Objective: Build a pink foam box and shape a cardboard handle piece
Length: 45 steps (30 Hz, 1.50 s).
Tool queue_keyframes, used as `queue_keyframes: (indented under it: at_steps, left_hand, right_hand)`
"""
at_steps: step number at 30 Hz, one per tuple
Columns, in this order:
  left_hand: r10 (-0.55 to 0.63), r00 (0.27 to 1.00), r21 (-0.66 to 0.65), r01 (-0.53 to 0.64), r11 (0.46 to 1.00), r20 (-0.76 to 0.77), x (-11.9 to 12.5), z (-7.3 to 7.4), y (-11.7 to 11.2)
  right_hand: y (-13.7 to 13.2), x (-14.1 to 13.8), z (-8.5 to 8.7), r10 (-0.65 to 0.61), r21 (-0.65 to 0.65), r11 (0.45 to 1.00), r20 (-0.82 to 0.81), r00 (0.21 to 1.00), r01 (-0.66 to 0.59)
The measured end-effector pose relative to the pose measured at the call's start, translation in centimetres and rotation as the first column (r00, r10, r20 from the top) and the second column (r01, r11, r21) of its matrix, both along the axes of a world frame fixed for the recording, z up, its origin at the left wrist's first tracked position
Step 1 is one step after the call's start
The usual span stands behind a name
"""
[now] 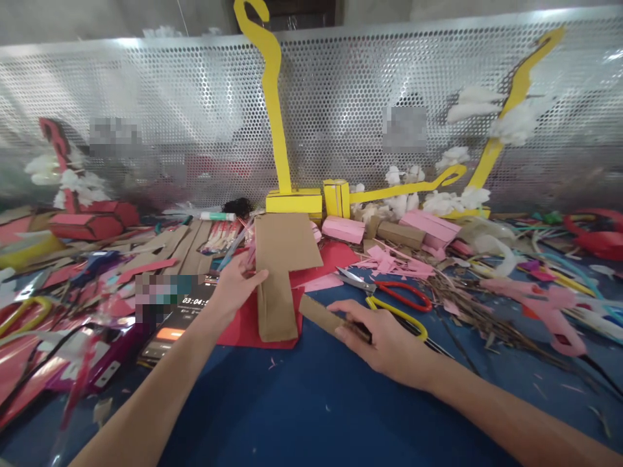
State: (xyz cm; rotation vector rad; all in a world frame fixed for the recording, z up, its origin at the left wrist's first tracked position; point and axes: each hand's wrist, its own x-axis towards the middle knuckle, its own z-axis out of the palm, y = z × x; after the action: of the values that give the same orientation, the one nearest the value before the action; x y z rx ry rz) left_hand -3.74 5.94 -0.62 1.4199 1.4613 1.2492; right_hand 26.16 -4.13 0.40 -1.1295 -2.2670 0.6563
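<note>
My left hand (236, 285) rests with fingers spread on the left edge of a T-shaped brown cardboard piece (280, 272) that lies on a red paper sheet (243, 321). My right hand (384, 340) is closed around a narrow brown cardboard strip (318, 312) together with a thin dark tool that I cannot make out. The strip's free end points toward the T-shaped piece. Scissors with a red and a yellow handle (394, 301) lie just behind my right hand.
A phone (178, 318) showing a timer lies left of the red sheet. Yellow cardboard hook shapes on box bases (280, 130), pink boxes (428, 224), white paper flowers, twigs and paper scraps crowd the blue table (311, 402). A perforated metal panel (195, 110) stands behind.
</note>
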Motion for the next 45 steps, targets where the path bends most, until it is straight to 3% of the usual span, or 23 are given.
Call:
queue_keyframes:
  at_steps: [3,8,15,18,22,26,32,35,38,41,45]
  left_hand:
    - [-0.071,0.994,0.003,0.071,0.997,0.079,0.3,0.6,-0.3]
    - [0.03,0.978,0.139,-0.059,0.989,0.206,0.8,1.6,-0.8]
    - [0.074,0.927,0.061,-0.103,0.993,0.368,2.3,2.2,-1.6]
    - [0.036,0.931,0.116,-0.084,0.99,0.364,3.1,1.9,-2.0]
    - [0.033,0.921,0.14,-0.094,0.986,0.389,3.6,1.4,-2.2]
    - [0.018,0.849,0.079,-0.069,0.994,0.528,3.9,1.1,-2.3]
    - [-0.008,0.8,-0.026,0.029,0.999,0.6,4.0,1.2,-2.6]
    - [-0.122,0.783,-0.027,0.174,0.984,0.61,4.1,1.3,-3.1]
    - [-0.222,0.762,-0.015,0.29,0.957,0.609,5.0,1.5,-4.0]
    - [-0.29,0.706,0.077,0.318,0.945,0.646,6.5,1.8,-5.3]
    - [-0.281,0.603,0.135,0.276,0.952,0.747,8.2,2.2,-6.6]
  right_hand:
    - [0.0,-0.2,0.2,0.005,0.066,0.998,0.038,0.999,-0.008]
    - [0.6,0.2,-0.1,-0.066,0.289,0.955,-0.016,0.998,0.068]
    - [2.6,2.7,0.4,-0.301,0.257,0.913,-0.1,0.948,0.317]
    - [2.4,2.9,0.6,-0.25,0.221,0.943,-0.026,0.968,0.25]
    - [0.8,1.0,0.2,-0.147,0.18,0.978,0.211,0.966,0.109]
    - [-0.3,-0.8,-0.6,-0.135,0.158,0.983,0.313,0.94,0.088]
    - [0.4,0.0,-0.4,-0.257,0.111,0.962,0.06,0.965,0.249]
    - [0.9,0.6,0.2,-0.303,-0.077,0.953,-0.197,0.932,0.294]
    - [0.9,0.2,0.4,-0.297,-0.282,0.94,-0.401,0.867,0.192]
    - [0.6,-0.8,0.1,-0.301,-0.34,0.927,-0.428,0.852,0.157]
    - [0.5,-1.7,-0.5,-0.327,-0.304,0.928,-0.4,0.856,0.213]
